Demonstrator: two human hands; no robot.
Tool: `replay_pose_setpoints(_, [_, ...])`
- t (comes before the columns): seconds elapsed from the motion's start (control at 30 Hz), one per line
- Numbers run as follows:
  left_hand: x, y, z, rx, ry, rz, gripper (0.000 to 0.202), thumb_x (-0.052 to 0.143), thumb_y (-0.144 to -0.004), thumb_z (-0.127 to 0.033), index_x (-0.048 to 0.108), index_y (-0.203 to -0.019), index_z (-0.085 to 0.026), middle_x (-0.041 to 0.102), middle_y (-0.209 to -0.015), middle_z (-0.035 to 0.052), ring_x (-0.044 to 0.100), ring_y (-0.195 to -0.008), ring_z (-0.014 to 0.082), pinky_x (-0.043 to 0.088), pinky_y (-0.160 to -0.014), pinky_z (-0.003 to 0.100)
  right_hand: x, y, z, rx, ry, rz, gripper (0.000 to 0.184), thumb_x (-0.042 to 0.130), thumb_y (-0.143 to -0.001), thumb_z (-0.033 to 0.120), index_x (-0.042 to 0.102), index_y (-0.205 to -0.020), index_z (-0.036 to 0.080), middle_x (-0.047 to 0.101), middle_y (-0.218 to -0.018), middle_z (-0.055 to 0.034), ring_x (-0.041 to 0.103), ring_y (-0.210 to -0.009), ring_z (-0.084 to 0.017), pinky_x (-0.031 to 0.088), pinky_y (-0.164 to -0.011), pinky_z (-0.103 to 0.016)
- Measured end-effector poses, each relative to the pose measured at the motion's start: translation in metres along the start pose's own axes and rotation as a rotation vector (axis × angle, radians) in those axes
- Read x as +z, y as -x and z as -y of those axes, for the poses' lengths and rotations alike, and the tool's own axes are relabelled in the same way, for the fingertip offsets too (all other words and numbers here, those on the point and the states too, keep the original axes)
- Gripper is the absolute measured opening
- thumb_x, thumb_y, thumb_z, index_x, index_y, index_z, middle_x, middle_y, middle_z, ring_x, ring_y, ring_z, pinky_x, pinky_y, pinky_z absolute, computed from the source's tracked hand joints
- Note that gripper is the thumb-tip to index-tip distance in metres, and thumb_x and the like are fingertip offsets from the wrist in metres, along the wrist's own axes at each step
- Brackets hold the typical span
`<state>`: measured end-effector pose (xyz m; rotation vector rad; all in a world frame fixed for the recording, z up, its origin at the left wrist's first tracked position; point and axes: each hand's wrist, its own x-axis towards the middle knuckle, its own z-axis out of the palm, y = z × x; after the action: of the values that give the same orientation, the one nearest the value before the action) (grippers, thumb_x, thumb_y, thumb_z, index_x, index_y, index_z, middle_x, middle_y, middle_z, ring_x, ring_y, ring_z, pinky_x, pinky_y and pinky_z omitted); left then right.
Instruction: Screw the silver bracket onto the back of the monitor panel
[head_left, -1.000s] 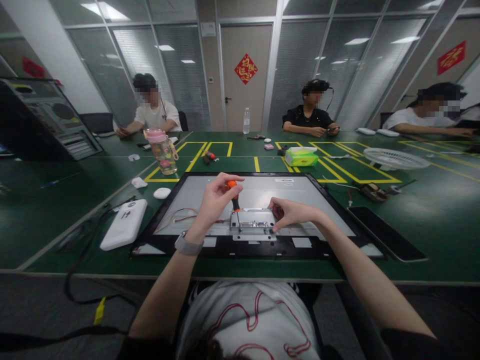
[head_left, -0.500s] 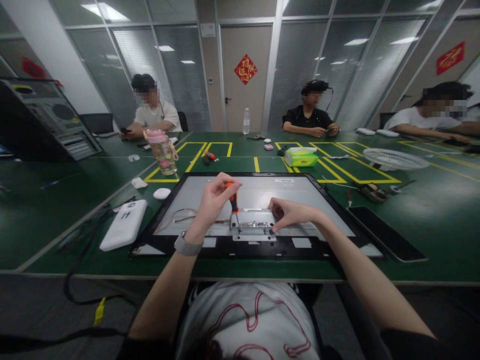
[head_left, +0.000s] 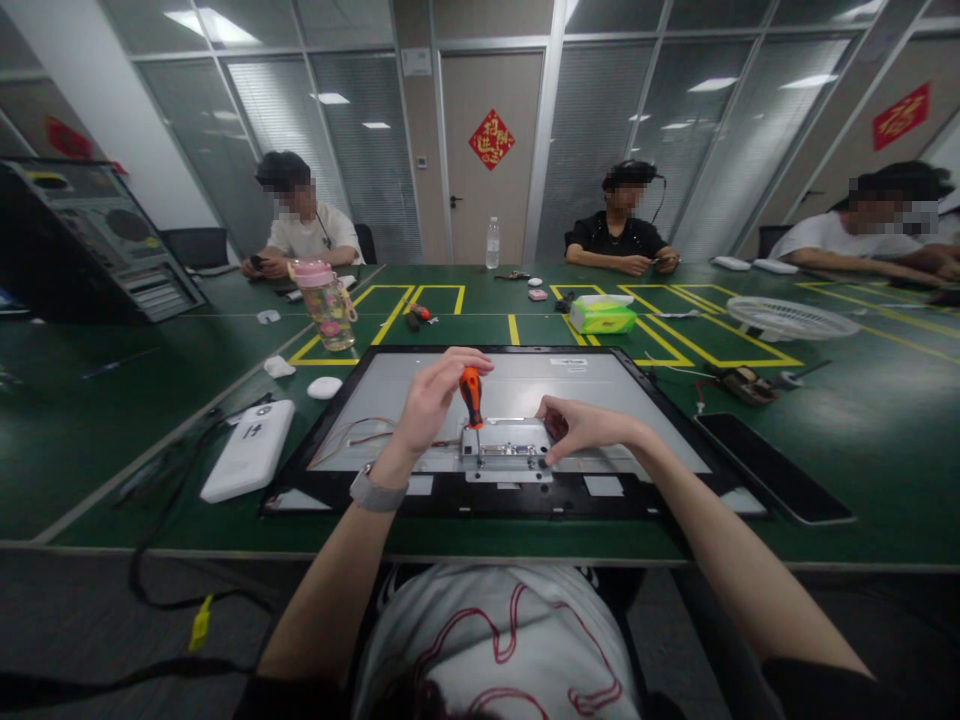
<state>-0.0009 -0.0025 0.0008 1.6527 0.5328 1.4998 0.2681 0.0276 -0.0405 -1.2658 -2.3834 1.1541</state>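
A monitor panel [head_left: 645,400] lies face down on the green table, its grey metal back up inside a black frame. A small metal bracket [head_left: 508,448] with connector ports sits near its front edge. My left hand [head_left: 431,395] grips an orange-and-black screwdriver [head_left: 471,392] upright, tip on the bracket's left corner. My right hand [head_left: 581,428] is curled, with its fingertips pinched on the bracket's right end. A watch is on my left wrist.
White box [head_left: 249,448] and cables lie left of the panel. A dark phone [head_left: 772,465] lies at the right. Further back stand a pink bottle [head_left: 327,302], a green tissue pack [head_left: 602,314], a fan grille [head_left: 791,318] and a computer case [head_left: 90,235]. Three people sit across the table.
My left fingers have shifted round the screwdriver handle, so more of the orange grip shows. My right hand and the bracket have stayed put.
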Motion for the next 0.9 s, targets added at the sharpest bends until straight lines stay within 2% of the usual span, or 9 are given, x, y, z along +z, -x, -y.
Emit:
replay_pose_setpoints(0.07, [0.0006,0.0003,-0.0007,-0.028,0.004,0.008,0.031,0.059,-0.09,-0.044,0.076,-0.089,-0.018,0.067,-0.091,0.0077,0.061,-0.082,0.0182,0.049,-0.076,0.03,0.0002,-0.0002,-0.0004,-0.002,-0.006,0.0,0.067,0.087,-0.055,0.054,0.048,-0.097,0.019,0.053,-0.075,0.0038,0.048,-0.067,-0.013,0.038,-0.058,-0.026])
replay_pose_setpoints(0.13, [0.0006,0.0004,-0.0009,-0.028,-0.02,-0.011,0.025,0.065,-0.087,-0.042,0.075,-0.088,-0.019,0.065,-0.083,0.0043,0.059,-0.073,0.0151,0.048,-0.071,0.027,0.0002,-0.0004,-0.0011,-0.007,-0.012,0.004,0.067,0.086,-0.055,0.054,0.048,-0.097,0.019,0.052,-0.074,0.0039,0.049,-0.067,-0.014,0.038,-0.058,-0.026])
replay_pose_setpoints(0.2, [0.0002,0.0001,-0.0006,-0.009,-0.046,-0.041,0.019,0.071,-0.082,-0.039,0.075,-0.085,-0.02,0.063,-0.083,0.0022,0.057,-0.068,0.0123,0.046,-0.065,0.025,0.0001,-0.0007,-0.0018,-0.012,-0.013,0.009,0.068,0.086,-0.055,0.055,0.047,-0.098,0.019,0.052,-0.074,0.0039,0.049,-0.067,-0.014,0.038,-0.058,-0.026])
replay_pose_setpoints(0.3, [-0.0001,-0.0008,0.0001,0.027,-0.066,-0.079,0.02,0.07,-0.083,-0.04,0.075,-0.083,-0.02,0.065,-0.091,0.0044,0.059,-0.079,0.0146,0.047,-0.07,0.025,0.0002,-0.0012,-0.0033,-0.01,-0.007,0.008,0.068,0.086,-0.055,0.055,0.047,-0.098,0.019,0.052,-0.074,0.004,0.049,-0.067,-0.014,0.038,-0.058,-0.026])
replay_pose_setpoints(0.4, [0.0,-0.0013,0.0015,-0.005,-0.064,-0.081,0.028,0.061,-0.089,-0.044,0.076,-0.089,-0.02,0.069,-0.094,0.0067,0.062,-0.088,0.0182,0.048,-0.078,0.028,0.0008,-0.0017,-0.0048,-0.009,-0.006,-0.001,0.069,0.087,-0.054,0.055,0.047,-0.097,0.019,0.052,-0.074,0.0042,0.049,-0.067,-0.014,0.037,-0.059,-0.027])
replay_pose_setpoints(0.5, [0.0004,-0.0017,0.0028,-0.037,-0.083,-0.11,0.026,0.067,-0.085,-0.043,0.076,-0.091,-0.02,0.069,-0.084,0.0043,0.061,-0.078,0.0161,0.047,-0.073,0.026,0.001,-0.0016,-0.005,-0.014,-0.008,-0.005,0.068,0.087,-0.054,0.055,0.047,-0.097,0.02,0.052,-0.075,0.0042,0.049,-0.068,-0.015,0.038,-0.059,-0.027])
replay_pose_setpoints(0.63, [0.0003,-0.0038,0.0026,-0.023,-0.124,-0.172,0.021,0.076,-0.076,-0.04,0.073,-0.077,-0.019,0.064,-0.076,0.0,0.055,-0.064,0.0109,0.044,-0.063,0.023,0.0004,-0.0011,-0.0029,-0.011,-0.006,-0.002,0.068,0.086,-0.054,0.055,0.047,-0.096,0.02,0.052,-0.075,0.0042,0.049,-0.067,-0.014,0.037,-0.059,-0.027])
replay_pose_setpoints(0.8, [-0.0007,-0.0051,0.0026,-0.083,-0.061,-0.17,0.026,0.062,-0.086,-0.038,0.076,-0.096,-0.018,0.072,-0.086,0.0051,0.065,-0.087,0.0191,0.048,-0.081,0.029,0.0003,-0.0012,-0.0027,-0.01,-0.006,-0.001,0.068,0.087,-0.054,0.055,0.047,-0.097,0.02,0.053,-0.074,0.0039,0.049,-0.067,-0.015,0.037,-0.059,-0.027])
replay_pose_setpoints(0.9, [-0.0007,-0.0039,0.0018,-0.098,-0.028,-0.156,0.027,0.06,-0.087,-0.036,0.075,-0.1,-0.018,0.073,-0.085,0.0049,0.066,-0.086,0.0194,0.048,-0.081,0.03,0.0007,-0.0012,-0.0041,-0.007,-0.006,0.0,0.069,0.087,-0.054,0.054,0.046,-0.098,0.019,0.053,-0.074,0.0038,0.049,-0.066,-0.014,0.037,-0.058,-0.027])
